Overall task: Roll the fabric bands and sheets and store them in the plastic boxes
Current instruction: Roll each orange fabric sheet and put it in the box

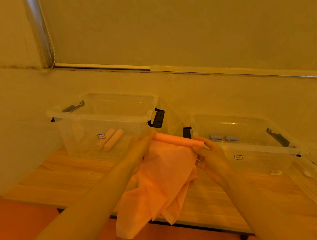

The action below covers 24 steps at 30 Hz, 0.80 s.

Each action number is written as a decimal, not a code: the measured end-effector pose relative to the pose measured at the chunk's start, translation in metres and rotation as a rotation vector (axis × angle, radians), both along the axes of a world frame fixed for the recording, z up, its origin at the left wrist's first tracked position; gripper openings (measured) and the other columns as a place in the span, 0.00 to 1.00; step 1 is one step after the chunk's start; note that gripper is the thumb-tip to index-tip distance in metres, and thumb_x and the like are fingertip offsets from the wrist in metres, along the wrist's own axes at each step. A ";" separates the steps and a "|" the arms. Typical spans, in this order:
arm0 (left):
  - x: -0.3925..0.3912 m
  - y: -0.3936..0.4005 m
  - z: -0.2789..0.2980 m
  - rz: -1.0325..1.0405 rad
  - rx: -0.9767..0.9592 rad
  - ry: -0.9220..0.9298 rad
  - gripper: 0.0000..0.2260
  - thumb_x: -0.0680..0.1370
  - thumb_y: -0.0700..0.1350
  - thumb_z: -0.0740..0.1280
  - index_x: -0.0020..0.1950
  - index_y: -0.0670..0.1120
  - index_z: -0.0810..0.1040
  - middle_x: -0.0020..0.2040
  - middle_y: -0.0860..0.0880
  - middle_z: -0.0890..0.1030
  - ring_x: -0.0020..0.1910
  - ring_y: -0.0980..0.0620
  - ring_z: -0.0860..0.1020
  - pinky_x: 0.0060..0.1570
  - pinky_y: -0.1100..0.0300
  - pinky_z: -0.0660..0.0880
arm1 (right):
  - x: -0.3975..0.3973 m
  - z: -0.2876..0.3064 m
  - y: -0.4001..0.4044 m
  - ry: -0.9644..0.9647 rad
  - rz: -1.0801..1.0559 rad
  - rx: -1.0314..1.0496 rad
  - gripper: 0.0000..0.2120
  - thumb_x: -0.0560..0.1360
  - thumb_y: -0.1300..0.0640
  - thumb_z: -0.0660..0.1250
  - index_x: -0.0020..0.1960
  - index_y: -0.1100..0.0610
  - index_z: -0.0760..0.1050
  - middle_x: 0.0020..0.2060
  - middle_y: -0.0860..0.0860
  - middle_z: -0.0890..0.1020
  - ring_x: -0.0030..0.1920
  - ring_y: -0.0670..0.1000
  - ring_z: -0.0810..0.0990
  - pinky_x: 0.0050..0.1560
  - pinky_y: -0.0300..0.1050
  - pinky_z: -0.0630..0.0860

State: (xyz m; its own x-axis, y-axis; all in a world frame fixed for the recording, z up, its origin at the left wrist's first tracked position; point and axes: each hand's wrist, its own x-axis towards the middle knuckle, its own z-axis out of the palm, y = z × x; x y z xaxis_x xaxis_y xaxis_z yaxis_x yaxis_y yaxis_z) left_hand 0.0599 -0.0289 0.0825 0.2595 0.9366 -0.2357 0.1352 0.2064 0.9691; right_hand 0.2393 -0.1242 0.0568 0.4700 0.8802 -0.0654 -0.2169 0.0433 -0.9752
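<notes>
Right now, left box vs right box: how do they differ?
Contents: the left box holds two pink fabric rolls; the right box holds two small grey-blue rolls.
Placement of contents: the pink rolls lie side by side near the left box's front wall; the grey-blue ones sit further back in the right box.
Shared: both are clear plastic, lidless, with dark side latches and a small front label, standing on the wooden table.

Two open boxes, gap between them

Left box (101, 124) and right box (244, 144) block the back of the counter (63, 176); bare counter lies lower left and right.
</notes>
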 end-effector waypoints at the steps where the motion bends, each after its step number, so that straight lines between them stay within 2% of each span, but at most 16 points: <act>1: 0.000 0.000 -0.001 0.007 0.012 0.020 0.31 0.76 0.60 0.64 0.74 0.47 0.63 0.71 0.44 0.68 0.68 0.42 0.69 0.66 0.44 0.69 | 0.000 0.001 0.000 0.005 0.003 0.004 0.13 0.77 0.66 0.64 0.53 0.49 0.75 0.57 0.56 0.78 0.57 0.58 0.78 0.53 0.53 0.79; 3: -0.002 -0.001 -0.002 0.024 0.034 0.049 0.30 0.76 0.60 0.64 0.74 0.47 0.63 0.71 0.44 0.68 0.68 0.42 0.68 0.66 0.44 0.69 | -0.002 0.003 0.001 0.029 -0.002 0.015 0.13 0.76 0.67 0.65 0.53 0.50 0.76 0.56 0.56 0.78 0.56 0.57 0.78 0.52 0.52 0.79; 6: -0.003 -0.001 -0.002 0.006 0.031 0.035 0.28 0.77 0.57 0.65 0.73 0.47 0.64 0.71 0.44 0.69 0.67 0.43 0.69 0.66 0.45 0.69 | -0.004 0.003 0.002 0.061 -0.018 0.019 0.11 0.76 0.59 0.67 0.59 0.56 0.77 0.55 0.56 0.79 0.56 0.56 0.78 0.51 0.50 0.78; 8: -0.003 -0.001 -0.001 0.009 0.035 0.040 0.24 0.78 0.54 0.64 0.72 0.47 0.66 0.70 0.44 0.70 0.66 0.43 0.70 0.64 0.48 0.70 | -0.004 0.001 0.003 0.043 -0.028 0.018 0.12 0.77 0.58 0.65 0.60 0.58 0.77 0.56 0.56 0.79 0.56 0.56 0.78 0.53 0.50 0.78; 11: -0.002 -0.001 0.004 0.032 0.041 0.085 0.21 0.79 0.49 0.64 0.71 0.47 0.67 0.68 0.43 0.71 0.64 0.43 0.71 0.61 0.50 0.71 | -0.004 0.000 0.003 -0.015 -0.027 0.002 0.12 0.77 0.63 0.64 0.60 0.58 0.77 0.58 0.57 0.78 0.56 0.55 0.78 0.53 0.48 0.78; 15: -0.005 -0.002 0.004 0.008 0.128 0.120 0.21 0.80 0.52 0.63 0.70 0.46 0.69 0.68 0.44 0.71 0.65 0.44 0.71 0.63 0.49 0.71 | -0.003 -0.003 0.004 -0.025 -0.031 -0.019 0.21 0.75 0.66 0.68 0.66 0.57 0.72 0.59 0.54 0.76 0.59 0.56 0.77 0.54 0.48 0.79; 19: -0.006 -0.003 0.003 -0.009 0.177 0.116 0.19 0.81 0.51 0.60 0.70 0.45 0.69 0.67 0.43 0.72 0.64 0.44 0.71 0.64 0.48 0.70 | -0.003 -0.005 0.004 0.066 0.001 -0.032 0.18 0.75 0.62 0.68 0.64 0.60 0.74 0.54 0.57 0.80 0.53 0.55 0.80 0.53 0.48 0.80; 22: -0.006 -0.004 0.002 -0.005 0.193 0.093 0.19 0.81 0.52 0.59 0.70 0.47 0.69 0.67 0.44 0.72 0.63 0.45 0.71 0.63 0.47 0.71 | -0.003 -0.009 0.006 0.076 -0.003 -0.064 0.19 0.74 0.57 0.69 0.64 0.57 0.74 0.57 0.57 0.80 0.57 0.57 0.79 0.58 0.55 0.78; 24: -0.007 -0.005 0.001 -0.007 0.212 0.104 0.18 0.82 0.53 0.59 0.70 0.48 0.69 0.67 0.45 0.72 0.62 0.46 0.71 0.60 0.51 0.71 | -0.004 -0.007 0.004 0.048 0.002 -0.078 0.16 0.75 0.57 0.69 0.62 0.55 0.76 0.57 0.56 0.80 0.56 0.57 0.80 0.56 0.56 0.78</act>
